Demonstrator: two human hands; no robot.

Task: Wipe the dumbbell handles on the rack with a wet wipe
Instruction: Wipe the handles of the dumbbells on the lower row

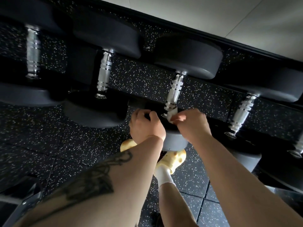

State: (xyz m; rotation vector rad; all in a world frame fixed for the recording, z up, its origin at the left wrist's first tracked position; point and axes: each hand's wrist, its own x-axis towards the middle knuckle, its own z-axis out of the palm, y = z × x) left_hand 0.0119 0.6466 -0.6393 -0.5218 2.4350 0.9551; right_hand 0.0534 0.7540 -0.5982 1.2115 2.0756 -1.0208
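Your right hand (191, 123) pinches the wipe (172, 115) at the handle (173, 94) base; left hand (145, 123) fingers curl over the dumbbell head (174, 141).

White wet wipe (172, 115) bunched against the near end of a knurled chrome dumbbell handle (173, 92).

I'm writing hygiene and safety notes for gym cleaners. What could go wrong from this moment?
The wet wipe is bunched small at the handle's near end, so the knurled middle may get missed. The left hand grips the dumbbell's near head above the yellow clogs; if the dumbbell rolls off, it could strike a foot.
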